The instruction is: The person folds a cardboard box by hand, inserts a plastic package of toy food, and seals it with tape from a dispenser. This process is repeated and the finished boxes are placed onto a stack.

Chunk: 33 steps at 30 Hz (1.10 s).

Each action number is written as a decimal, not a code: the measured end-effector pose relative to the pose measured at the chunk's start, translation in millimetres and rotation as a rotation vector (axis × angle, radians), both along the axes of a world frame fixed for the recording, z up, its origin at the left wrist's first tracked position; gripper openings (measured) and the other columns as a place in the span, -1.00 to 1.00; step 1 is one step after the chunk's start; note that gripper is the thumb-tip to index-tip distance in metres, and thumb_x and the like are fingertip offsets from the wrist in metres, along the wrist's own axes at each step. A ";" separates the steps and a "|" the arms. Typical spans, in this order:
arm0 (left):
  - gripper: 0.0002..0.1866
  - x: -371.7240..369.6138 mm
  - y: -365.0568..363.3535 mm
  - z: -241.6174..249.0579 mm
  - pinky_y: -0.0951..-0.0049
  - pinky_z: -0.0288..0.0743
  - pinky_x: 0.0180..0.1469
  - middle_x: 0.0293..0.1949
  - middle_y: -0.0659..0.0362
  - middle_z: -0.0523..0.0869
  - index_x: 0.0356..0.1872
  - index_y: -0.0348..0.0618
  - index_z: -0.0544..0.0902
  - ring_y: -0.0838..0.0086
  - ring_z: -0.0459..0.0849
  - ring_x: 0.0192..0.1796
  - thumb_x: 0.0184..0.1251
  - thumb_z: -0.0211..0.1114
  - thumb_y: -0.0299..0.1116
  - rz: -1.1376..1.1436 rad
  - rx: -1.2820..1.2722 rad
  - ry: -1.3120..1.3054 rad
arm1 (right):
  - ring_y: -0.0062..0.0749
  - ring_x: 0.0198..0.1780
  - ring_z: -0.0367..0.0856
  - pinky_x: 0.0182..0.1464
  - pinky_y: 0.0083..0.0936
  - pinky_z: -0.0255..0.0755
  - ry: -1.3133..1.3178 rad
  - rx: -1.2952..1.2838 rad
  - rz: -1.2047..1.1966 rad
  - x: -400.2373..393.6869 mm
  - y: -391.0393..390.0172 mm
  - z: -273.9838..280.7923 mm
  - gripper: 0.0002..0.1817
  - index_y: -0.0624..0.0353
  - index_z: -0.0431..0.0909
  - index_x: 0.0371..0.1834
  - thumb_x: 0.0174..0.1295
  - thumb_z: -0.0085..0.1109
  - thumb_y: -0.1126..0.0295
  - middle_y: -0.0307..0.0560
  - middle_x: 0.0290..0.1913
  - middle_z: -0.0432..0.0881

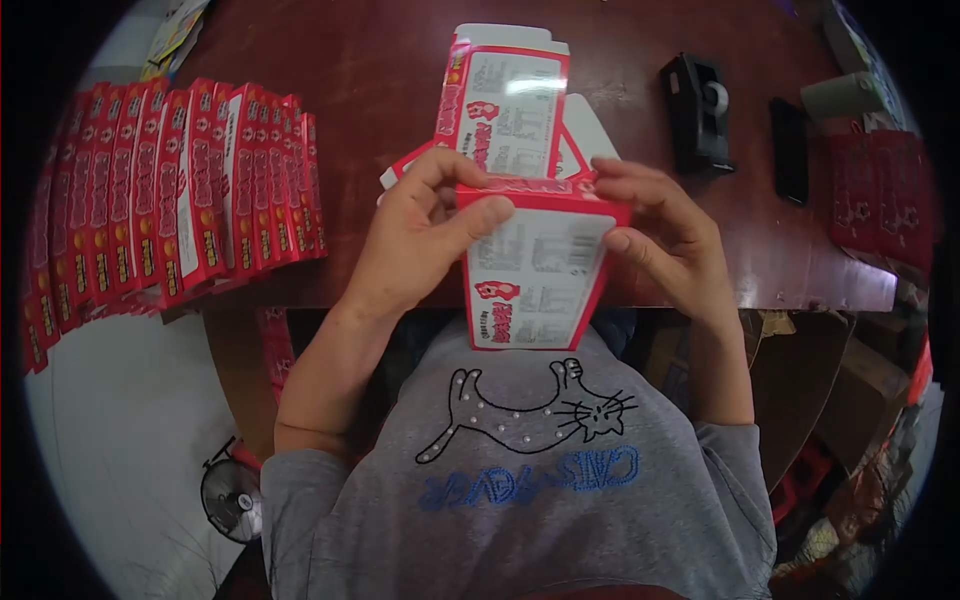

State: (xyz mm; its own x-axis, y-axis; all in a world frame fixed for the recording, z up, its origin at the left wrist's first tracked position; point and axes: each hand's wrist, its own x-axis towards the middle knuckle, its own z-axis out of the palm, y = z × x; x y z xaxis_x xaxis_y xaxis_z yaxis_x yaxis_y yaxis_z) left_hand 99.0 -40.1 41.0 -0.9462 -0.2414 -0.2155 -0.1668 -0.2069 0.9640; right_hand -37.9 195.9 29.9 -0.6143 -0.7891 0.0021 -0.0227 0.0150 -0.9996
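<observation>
Both hands, left hand (425,235) and right hand (665,230), grip a red-white carton (535,275). Flat cartons (515,110) lie just beyond it on the table (370,60).

Print on carton (535,275) too small to read; flat cartons (500,110) partly hidden behind hands

I hold a carton (540,265) between my hands at the near edge of the bench (370,70). Behind it lies a flat carton (505,110). A row of folded cartons (170,195) stands to my left; a tape dispenser (697,112) and a phone (789,150) lie to my right.
</observation>
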 end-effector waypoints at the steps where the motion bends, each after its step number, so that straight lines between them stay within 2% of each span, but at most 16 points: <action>1: -0.67 -6.8 -7.4 -1.6 0.47 0.69 0.05 0.05 -0.03 0.74 0.05 -0.20 0.50 0.48 0.74 0.04 0.39 0.45 -0.45 0.028 0.013 -0.034 | -0.46 0.05 0.70 0.11 -0.54 0.56 0.157 -0.028 -0.202 -3.9 5.6 0.2 -0.60 0.22 0.59 0.21 0.33 0.38 0.45 -0.02 0.17 0.68; 4: -0.55 -34.1 -34.8 2.0 0.46 0.70 0.06 -0.01 -0.02 0.77 0.21 -0.22 0.42 0.39 0.77 0.06 0.43 0.42 -0.38 -0.031 -0.009 -0.051 | -0.53 -0.02 0.65 -0.01 -0.55 0.57 0.206 -0.057 -0.592 -28.7 35.3 -12.8 -0.47 0.14 0.46 0.36 0.34 0.38 0.40 -0.13 0.13 0.65; 5: -0.35 -45.5 -41.8 3.8 0.32 0.66 0.18 0.13 -0.11 0.70 0.37 -0.27 0.32 0.27 0.72 0.19 0.40 0.46 -0.28 -0.085 -0.090 -0.105 | -0.53 0.08 0.61 0.07 -0.53 0.52 0.139 0.086 -0.741 -39.3 46.0 -18.0 -0.52 0.14 0.47 0.35 0.41 0.30 0.29 -0.14 0.20 0.61; 6: -0.35 -57.0 -39.4 0.2 0.32 0.66 0.18 0.13 -0.11 0.70 0.37 -0.27 0.32 0.27 0.72 0.19 0.40 0.46 -0.28 -0.103 -0.088 -0.097 | -0.52 0.17 0.57 0.15 -0.51 0.47 0.066 0.226 -0.886 -48.7 52.7 -24.6 -0.55 0.13 0.49 0.33 0.48 0.23 0.18 -0.16 0.27 0.56; 8: -0.19 -74.9 -31.9 -12.7 0.11 0.45 0.40 0.36 -0.26 0.48 0.44 -0.30 0.28 0.09 0.50 0.43 0.32 0.51 -0.14 0.049 -0.915 0.065 | -0.54 0.14 0.58 0.11 -0.51 0.47 -0.043 0.242 -0.828 -65.1 57.2 -51.6 -0.56 0.12 0.50 0.31 0.49 0.21 0.14 -0.18 0.22 0.58; 9: 0.04 -77.4 -33.8 -24.6 -0.15 0.14 0.54 0.54 -0.34 0.14 0.48 -0.29 0.25 -0.14 0.13 0.61 0.14 0.58 0.11 0.031 -1.058 0.035 | -0.55 0.10 0.58 0.06 -0.51 0.47 -0.156 0.257 -0.752 -71.1 61.8 -61.6 -0.57 0.11 0.52 0.28 0.51 0.18 0.10 -0.20 0.18 0.60; 12: 0.18 -67.2 6.5 -35.9 -0.32 0.01 0.53 0.58 -0.36 0.00 0.49 -0.28 0.27 -0.33 -0.09 0.63 -0.02 0.59 0.28 -0.152 -1.414 -0.171 | -0.54 0.15 0.57 0.10 -0.51 0.46 -0.193 0.264 -0.752 -79.7 55.3 -62.5 -0.66 0.11 0.60 0.15 0.49 0.21 0.14 -0.19 0.20 0.59; 14: 0.24 -56.3 22.7 -43.6 -0.42 -0.04 0.50 0.60 -0.35 -0.11 0.51 -0.18 0.29 -0.43 -0.16 0.61 -0.15 0.62 0.34 -0.206 -1.442 -0.295 | -0.53 0.22 0.54 0.14 -0.51 0.46 -0.242 0.226 -0.713 -80.2 55.1 -66.0 -0.70 0.11 0.63 0.08 0.47 0.25 0.17 -0.16 0.27 0.56; 17: 0.12 -49.2 22.4 -54.0 -0.35 0.01 0.50 0.60 -0.33 -0.13 0.51 -0.06 0.34 -0.39 -0.07 0.59 -0.11 0.64 0.19 -0.147 -1.500 -0.383 | -0.43 0.24 0.57 0.16 -0.48 0.47 0.037 0.001 -0.798 -70.3 56.8 -67.9 -0.80 0.14 0.68 -0.09 0.39 0.33 0.25 -0.02 0.42 0.39; 20: 0.02 -46.2 16.5 -55.3 -0.29 0.07 0.48 0.58 -0.29 -0.09 0.50 0.06 0.36 -0.35 0.03 0.55 -0.08 0.62 0.02 -0.096 -1.335 -0.187 | -0.38 0.51 0.32 0.34 -0.47 0.36 0.060 -0.021 -0.783 -56.2 66.0 -77.7 -0.91 0.13 0.68 -0.17 0.37 0.34 0.38 0.01 0.52 0.30; 23: -0.03 -50.9 21.0 -39.1 -0.24 0.11 0.47 0.56 -0.21 0.01 0.48 0.10 0.39 -0.27 0.13 0.52 -0.09 0.58 -0.12 -0.205 -1.376 -0.026 | -0.24 0.44 0.45 0.40 -0.35 0.35 0.038 -0.017 -0.867 -49.5 70.2 -95.3 -0.87 0.16 0.67 -0.18 0.32 0.38 0.37 0.08 0.51 0.30; 26: -0.02 -54.6 20.0 -32.7 -0.24 0.07 0.51 0.57 -0.09 0.11 0.45 0.22 0.44 -0.17 0.13 0.55 -0.24 0.52 -0.22 -0.616 -1.304 0.268 | -0.28 0.37 0.52 0.37 -0.37 0.37 0.115 0.093 -0.908 -52.3 81.6 -107.1 -0.88 0.17 0.67 -0.17 0.34 0.37 0.39 0.07 0.42 0.42; 28: -0.03 -53.0 21.4 -35.9 -0.24 0.04 0.53 0.59 -0.10 0.09 0.44 0.22 0.46 -0.17 0.12 0.56 -0.25 0.51 -0.22 -0.732 -1.346 0.239 | -0.34 0.14 0.67 0.21 -0.41 0.50 0.453 0.284 -0.949 -46.4 86.4 -93.6 -0.89 0.20 0.67 -0.11 0.39 0.29 0.43 0.00 0.20 0.63; 29: -0.04 -50.7 22.2 -38.3 -0.25 0.01 0.55 0.60 -0.10 0.07 0.42 0.22 0.49 -0.16 0.10 0.57 -0.27 0.50 -0.21 -0.860 -1.379 0.217 | -0.34 0.14 0.67 0.21 -0.41 0.50 0.443 0.282 -0.935 -41.6 85.5 -86.2 -0.89 0.20 0.67 -0.11 0.39 0.29 0.43 0.00 0.20 0.63; 31: -0.03 -48.0 19.4 -44.0 -0.27 -0.08 0.58 0.60 -0.11 0.08 0.44 0.19 0.47 -0.15 0.09 0.59 -0.26 0.44 -0.25 -0.900 -1.367 0.205 | -0.37 -0.09 0.73 0.00 -0.43 0.57 -0.116 0.126 -0.673 -33.4 84.5 -70.2 -0.85 0.22 0.65 -0.01 0.42 0.24 0.45 -0.12 -0.02 0.73; 33: -0.03 -48.2 17.8 -47.1 -0.24 -0.03 0.57 0.60 -0.11 0.09 0.46 0.21 0.46 -0.14 0.12 0.58 -0.24 0.47 -0.19 -0.871 -1.351 0.262 | -0.36 -0.13 0.73 -0.05 -0.42 0.57 -0.051 0.244 -0.433 -30.3 71.0 -45.2 -0.80 0.21 0.62 0.06 0.43 0.20 0.47 -0.12 -0.10 0.74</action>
